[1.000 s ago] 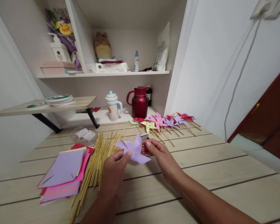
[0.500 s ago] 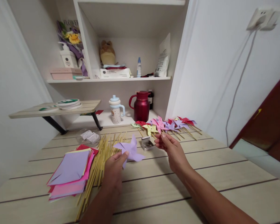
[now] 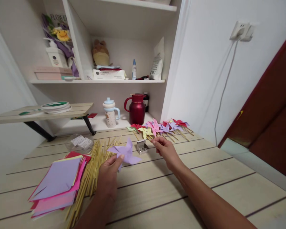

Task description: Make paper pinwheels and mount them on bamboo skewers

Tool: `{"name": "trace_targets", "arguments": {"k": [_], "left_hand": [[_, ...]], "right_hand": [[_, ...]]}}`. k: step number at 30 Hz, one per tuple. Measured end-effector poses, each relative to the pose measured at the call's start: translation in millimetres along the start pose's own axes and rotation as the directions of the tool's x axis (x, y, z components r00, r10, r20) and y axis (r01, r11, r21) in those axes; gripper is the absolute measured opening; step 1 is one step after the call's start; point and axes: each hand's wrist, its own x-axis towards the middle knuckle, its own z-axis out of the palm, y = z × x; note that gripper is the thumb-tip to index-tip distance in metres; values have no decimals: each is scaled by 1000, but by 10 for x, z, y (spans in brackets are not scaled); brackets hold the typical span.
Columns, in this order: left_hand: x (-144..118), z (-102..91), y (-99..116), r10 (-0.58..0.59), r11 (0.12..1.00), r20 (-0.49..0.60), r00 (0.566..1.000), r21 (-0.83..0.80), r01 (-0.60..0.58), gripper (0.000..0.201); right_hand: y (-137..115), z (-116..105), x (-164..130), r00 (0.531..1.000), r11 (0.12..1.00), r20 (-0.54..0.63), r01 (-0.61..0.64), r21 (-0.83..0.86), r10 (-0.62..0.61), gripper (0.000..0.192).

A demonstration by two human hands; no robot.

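Note:
A folded purple paper pinwheel (image 3: 126, 154) is pinched at its lower left by my left hand (image 3: 111, 168); no stick shows on it. To its right, my right hand (image 3: 165, 152) hovers over the table with thumb and fingertips pressed together. Whatever those fingertips hold is too small to make out. Between the hands stands a small open box (image 3: 142, 148) with tiny metal pieces inside. Just beyond my right hand lie several finished pinwheels (image 3: 154, 128) on sticks, in pink, yellow, red and purple.
Thin sticks (image 3: 91, 171) lie bundled left of my left hand, beside a stack of coloured paper sheets (image 3: 56, 178). Behind are a clear container (image 3: 79, 143), a pale cup (image 3: 110, 116), a red jug (image 3: 136, 111) and a small raised shelf (image 3: 81, 109).
The camera view has turned to the right, so everything sits further left. Both hands keep nearly the same pose, the left still gripping the purple pinwheel.

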Motion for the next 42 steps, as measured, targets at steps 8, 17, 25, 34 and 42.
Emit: {"name": "trace_targets", "arguments": {"k": [8, 17, 25, 34, 42], "left_hand": [[38, -21, -22, 21, 999, -68, 997, -38, -23, 27], [64, -12, -84, 8, 999, -41, 999, -49, -10, 20], [117, -49, -84, 9, 997, -69, 998, -78, -14, 23], [196, -84, -125, 27, 997, -87, 996, -75, -33, 27], [147, -50, -113, 14, 1000, -47, 999, -19, -15, 30]], "right_hand": [[50, -11, 31, 989, 986, -57, 130, -108, -137, 25], [8, -286, 178, 946, 972, -257, 153, -180, -196, 48], [61, 99, 177, 970, 736, 97, 231, -636, -222, 12], [-66, 304, 269, 949, 341, 312, 310, -887, -52, 20], [34, 402, 329, 942, 242, 334, 320, -916, 18, 20]]}}
